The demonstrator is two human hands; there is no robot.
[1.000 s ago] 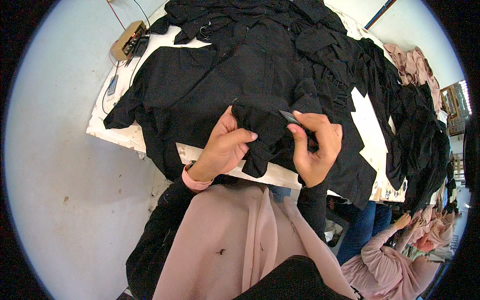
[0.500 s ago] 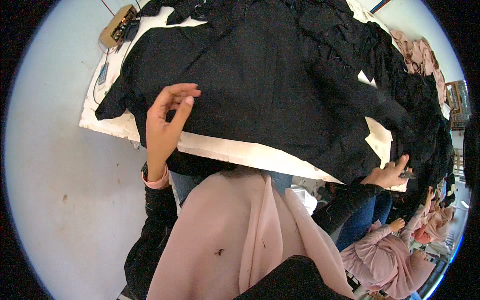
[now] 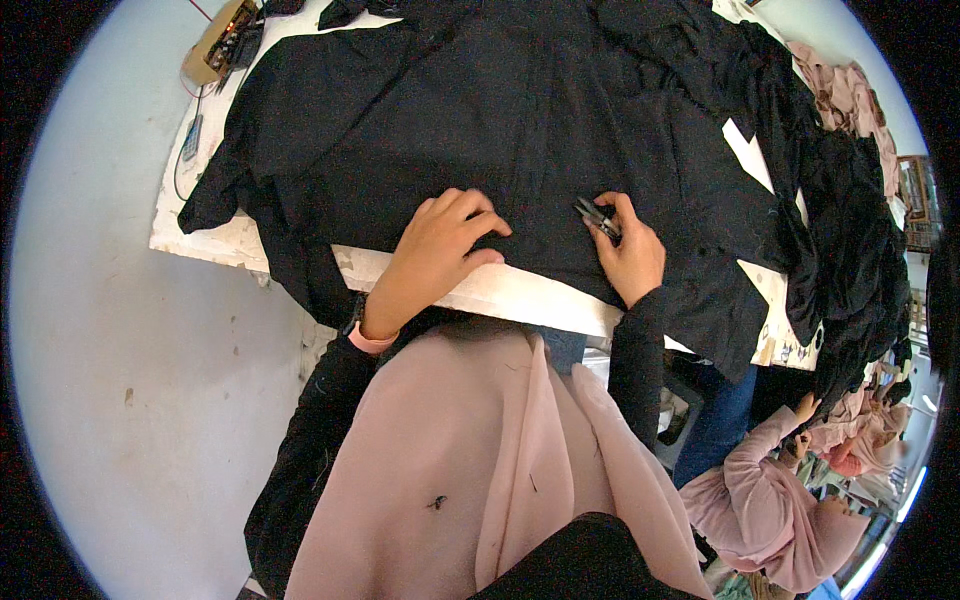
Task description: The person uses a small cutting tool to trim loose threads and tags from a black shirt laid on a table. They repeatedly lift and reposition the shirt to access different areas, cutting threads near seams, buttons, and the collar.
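Observation:
A black garment [image 3: 430,130] lies spread over the white table, its lower edge near me. My left hand [image 3: 442,245] rests on the cloth close to the table's near edge, fingers loosely bent and thumb apart from them, holding nothing. To its right, my right hand [image 3: 632,255] is closed on small dark thread snips [image 3: 597,217]. The snips' tips point up and left, just over the fabric. Between the two hands a stretch of the garment shows.
A tan box with wires [image 3: 220,42] and a small grey device [image 3: 191,138] sit at the table's left [image 3: 205,235]. More black cloth [image 3: 850,220] heaps up on the right, with pink cloth [image 3: 848,95] behind. A co-worker in pink [image 3: 770,510] sits at lower right.
My right hand has come in from the table's right edge to the middle, with the snips. My left hand has moved right and lowered onto the cloth. The garment has shifted slightly.

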